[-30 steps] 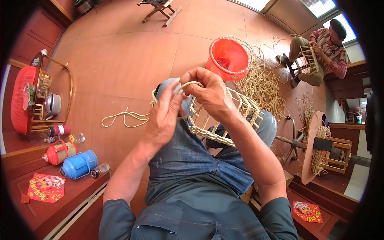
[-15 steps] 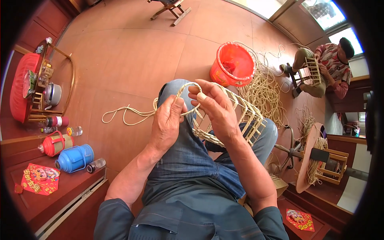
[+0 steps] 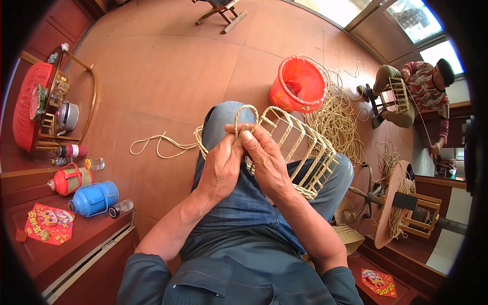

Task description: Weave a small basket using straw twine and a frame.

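Above my lap, my left hand [image 3: 222,161] and my right hand [image 3: 265,158] meet, both closed on a twisted straw rope [image 3: 246,109]. The rope stands up in a small loop over my fingertips, which hide where its strands cross. Right behind my right hand, an open basket frame [image 3: 304,147] wrapped in the same pale cord lies across my knees. A loose tail of rope [image 3: 161,138] runs out over my left knee and trails down to the floor on the left.
A red bucket [image 3: 278,93] stands ahead, beside a big heap of loose rope [image 3: 339,121]. At far right a seated person [image 3: 425,87] handles another frame. Thermos flasks [image 3: 96,199] stand at left near a low table with a pot [image 3: 68,116]. A swivel chair [image 3: 390,208] is at right.
My hands have come together, and the loop now rises above the fingertips. The basket frame shows more beside my right hand. The other person's arm has swung outward, pulling a strand.
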### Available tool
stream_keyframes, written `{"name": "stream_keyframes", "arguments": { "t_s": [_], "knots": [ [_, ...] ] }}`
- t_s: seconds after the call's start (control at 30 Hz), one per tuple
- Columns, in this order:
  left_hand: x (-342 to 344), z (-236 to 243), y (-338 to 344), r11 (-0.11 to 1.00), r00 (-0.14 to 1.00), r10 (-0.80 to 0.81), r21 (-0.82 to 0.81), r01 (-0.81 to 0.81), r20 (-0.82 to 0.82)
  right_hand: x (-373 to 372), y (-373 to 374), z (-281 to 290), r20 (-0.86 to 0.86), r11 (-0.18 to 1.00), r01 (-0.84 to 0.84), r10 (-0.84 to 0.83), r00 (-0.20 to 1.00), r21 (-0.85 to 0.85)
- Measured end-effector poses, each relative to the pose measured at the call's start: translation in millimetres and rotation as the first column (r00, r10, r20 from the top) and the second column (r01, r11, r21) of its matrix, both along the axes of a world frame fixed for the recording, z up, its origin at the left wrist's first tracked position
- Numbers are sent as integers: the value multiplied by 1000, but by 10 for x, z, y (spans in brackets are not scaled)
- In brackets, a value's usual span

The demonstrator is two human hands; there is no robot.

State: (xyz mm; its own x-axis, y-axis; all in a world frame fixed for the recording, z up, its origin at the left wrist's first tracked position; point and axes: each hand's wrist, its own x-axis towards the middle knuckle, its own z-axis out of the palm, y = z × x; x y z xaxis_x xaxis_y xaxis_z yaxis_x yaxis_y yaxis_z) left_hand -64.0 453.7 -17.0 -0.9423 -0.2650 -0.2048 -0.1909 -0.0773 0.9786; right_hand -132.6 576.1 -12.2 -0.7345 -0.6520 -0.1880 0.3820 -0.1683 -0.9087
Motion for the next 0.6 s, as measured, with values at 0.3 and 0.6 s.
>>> {"name": "stream_keyframes", "arguments": {
  "t_s": [0.3, 0.6],
  "knots": [
    [7, 80, -24, 988, 985, -50, -151, 25, -166, -51, -16, 57, -26, 999, -5, 5, 1000, 37],
    [-148, -679, -1423, 497, 975, -66, -854, -153, -212, -1005, 43, 272, 29, 944, 177, -176, 984, -277]
  ]
}}
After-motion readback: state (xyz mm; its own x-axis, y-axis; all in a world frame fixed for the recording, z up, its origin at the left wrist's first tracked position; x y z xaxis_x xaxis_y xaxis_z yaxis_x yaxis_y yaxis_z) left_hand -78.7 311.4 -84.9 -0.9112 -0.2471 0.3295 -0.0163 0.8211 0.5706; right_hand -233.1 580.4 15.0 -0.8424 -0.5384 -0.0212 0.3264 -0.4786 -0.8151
